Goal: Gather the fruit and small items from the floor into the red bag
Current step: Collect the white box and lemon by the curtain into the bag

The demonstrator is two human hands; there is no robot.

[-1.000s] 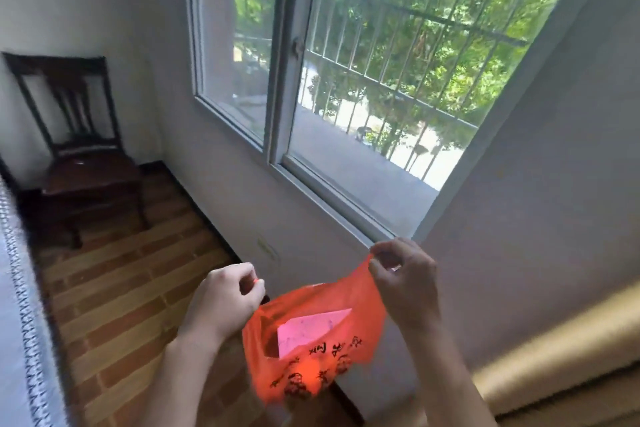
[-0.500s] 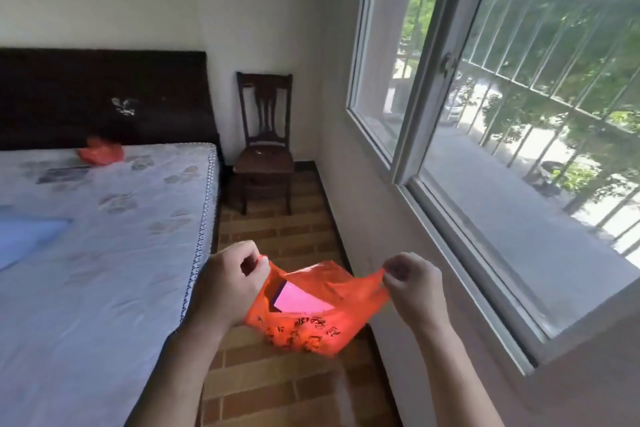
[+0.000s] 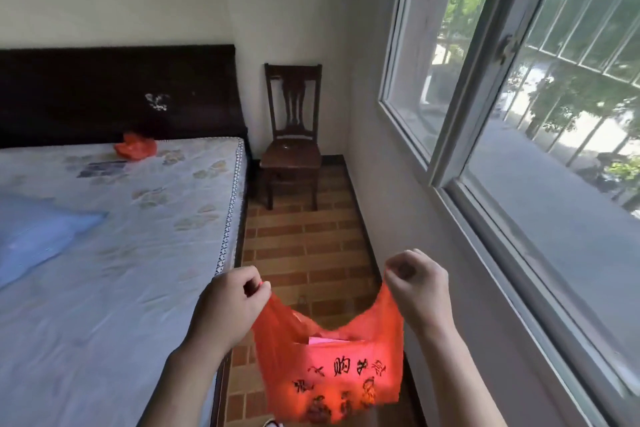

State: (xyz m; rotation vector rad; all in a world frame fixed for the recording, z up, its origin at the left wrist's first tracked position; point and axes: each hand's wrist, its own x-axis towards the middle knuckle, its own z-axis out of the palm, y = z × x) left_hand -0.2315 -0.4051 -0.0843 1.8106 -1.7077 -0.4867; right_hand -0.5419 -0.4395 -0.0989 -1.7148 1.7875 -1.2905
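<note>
**Two hands hold a red bag open by its handles**

The red bag (image 3: 329, 367) hangs in the air between two hands, low in the picture. It is over the brick floor (image 3: 304, 243), in the narrow strip between the bed (image 3: 114, 253) and the wall under the window (image 3: 519, 80).

The bag is thin, shiny plastic, bright orange-red. Light shines through it. Black writing runs across its front, with dark pictures under the writing that are too blurry to make out. The top edge sags down in the middle, so the mouth is open. A pink flat thing (image 3: 329, 340) peeks out just inside the mouth.

The left hand (image 3: 228, 308) has its fingers curled tight on the left handle. The right hand (image 3: 419, 284) has its fingers pinched closed on the right handle. The two hands are apart, and the bag is stretched between them.

A dark wooden chair (image 3: 292, 135) stands at the far end of the floor, against the wall. Another small red bag (image 3: 135, 147) lies crumpled on the bed near the dark headboard (image 3: 117, 94). A light blue pillow (image 3: 38, 236) lies on the bed at the left.
</note>
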